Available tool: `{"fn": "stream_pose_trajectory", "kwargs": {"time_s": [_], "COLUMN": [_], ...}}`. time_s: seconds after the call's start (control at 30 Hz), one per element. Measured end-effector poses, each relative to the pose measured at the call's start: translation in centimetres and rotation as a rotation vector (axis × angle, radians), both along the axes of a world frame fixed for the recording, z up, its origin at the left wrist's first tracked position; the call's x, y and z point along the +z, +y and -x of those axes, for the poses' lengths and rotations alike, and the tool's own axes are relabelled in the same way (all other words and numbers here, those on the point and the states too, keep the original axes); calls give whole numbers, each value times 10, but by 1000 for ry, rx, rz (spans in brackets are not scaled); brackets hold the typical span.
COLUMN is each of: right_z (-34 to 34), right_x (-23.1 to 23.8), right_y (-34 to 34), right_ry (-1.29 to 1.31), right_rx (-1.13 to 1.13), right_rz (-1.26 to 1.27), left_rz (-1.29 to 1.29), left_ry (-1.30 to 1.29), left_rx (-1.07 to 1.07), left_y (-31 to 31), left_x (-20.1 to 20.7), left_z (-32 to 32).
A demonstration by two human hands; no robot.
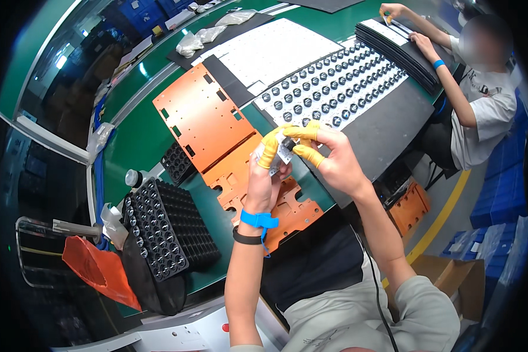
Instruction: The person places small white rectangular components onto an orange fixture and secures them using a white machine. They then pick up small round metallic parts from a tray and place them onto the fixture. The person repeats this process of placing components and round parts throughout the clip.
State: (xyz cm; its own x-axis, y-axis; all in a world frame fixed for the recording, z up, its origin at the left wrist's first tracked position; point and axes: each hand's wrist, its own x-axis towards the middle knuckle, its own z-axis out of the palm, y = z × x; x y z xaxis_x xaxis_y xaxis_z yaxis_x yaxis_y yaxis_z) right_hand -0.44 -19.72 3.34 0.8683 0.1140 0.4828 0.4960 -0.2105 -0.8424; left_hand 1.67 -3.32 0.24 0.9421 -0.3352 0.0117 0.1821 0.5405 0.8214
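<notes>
My left hand [265, 170] wears yellow finger cots and grips a small white plate [284, 154], held up above the orange fixture. On the plate's upper side sits a small black round part [288, 142]. Yellow-tipped thumb and fingers of my right hand [335, 157] close on that black part from the right. The plate's underside and some of my left fingers are hidden. Beneath my hands lies the orange fixture plate [208, 117] with slots and holes. Just beyond them, a white sheet [302, 88] carries rows of black round parts.
At left stands a black tray [158, 229] of round parts, with a clear jar [134, 178] behind it. An orange bag [94, 267] hangs at the table edge. Plastic bags [199, 38] lie at the back. A co-worker [481, 88] handles stacked black sheets [396, 53] at far right.
</notes>
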Motion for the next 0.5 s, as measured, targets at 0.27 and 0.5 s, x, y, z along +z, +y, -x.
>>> {"fn": "stream_pose_trajectory", "kwargs": {"time_s": [0.27,0.5], "right_z": [7,6], "right_x": [2,-3], "right_y": [-2,-2], "right_ry": [-12,102], "right_rx": [-196,-248], "right_rz": [221,275], "left_rz": [-159,-261], "left_ry": [-98,-173], "left_rx": [58,130], "left_y": [-4,-8], "left_x": [1,1], "left_z": [-3,-2]}}
